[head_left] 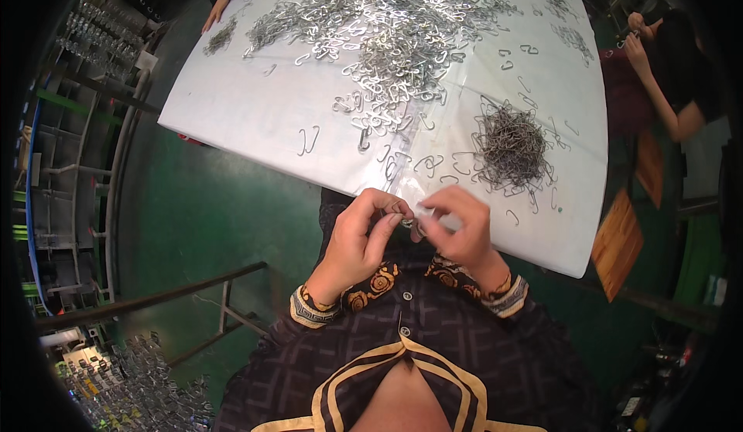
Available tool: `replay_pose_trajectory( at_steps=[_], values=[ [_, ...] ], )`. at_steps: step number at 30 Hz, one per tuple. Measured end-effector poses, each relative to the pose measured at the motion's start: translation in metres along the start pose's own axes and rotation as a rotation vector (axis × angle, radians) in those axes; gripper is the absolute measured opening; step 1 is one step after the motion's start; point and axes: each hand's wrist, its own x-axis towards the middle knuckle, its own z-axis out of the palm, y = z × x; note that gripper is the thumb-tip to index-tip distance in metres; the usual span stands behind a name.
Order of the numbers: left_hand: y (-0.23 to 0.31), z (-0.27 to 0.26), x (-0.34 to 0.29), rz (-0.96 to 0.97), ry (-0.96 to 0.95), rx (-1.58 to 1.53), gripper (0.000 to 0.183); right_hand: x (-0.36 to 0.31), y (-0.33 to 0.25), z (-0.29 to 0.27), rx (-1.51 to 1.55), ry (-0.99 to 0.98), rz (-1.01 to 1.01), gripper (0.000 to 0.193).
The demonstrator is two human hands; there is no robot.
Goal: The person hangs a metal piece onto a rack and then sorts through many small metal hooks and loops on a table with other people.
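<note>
The left hand is narrowed, thumb and forefinger pinching a small metal piece at the table's near edge. The right hand, just beside it, is blurred; its hold cannot be told. On the white table, dark wire hooks lie piled near right; bright metal hooks spread far centre.

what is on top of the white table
Shiny bent metal pieces in a broad heap, darker wire piles and scattered hooks. The tabletop directly beneath is covered and cannot be seen.
</note>
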Motion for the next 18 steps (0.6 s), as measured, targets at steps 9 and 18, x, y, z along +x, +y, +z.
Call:
replay_pose_trajectory(
  at_steps=[9, 18],
  values=[
    [0.002, -0.003, -0.006, 0.116, -0.032, 0.093, 0.009, 0.069, 0.111, 0.017, -0.787, 0.080, 0.103, 0.019],
    [-0.023, -0.004, -0.012, 0.074, 0.027, 0.181, 0.009, 0.070, 0.081, 0.011, -0.175, -0.027, 0.459, 0.015]
  ],
)
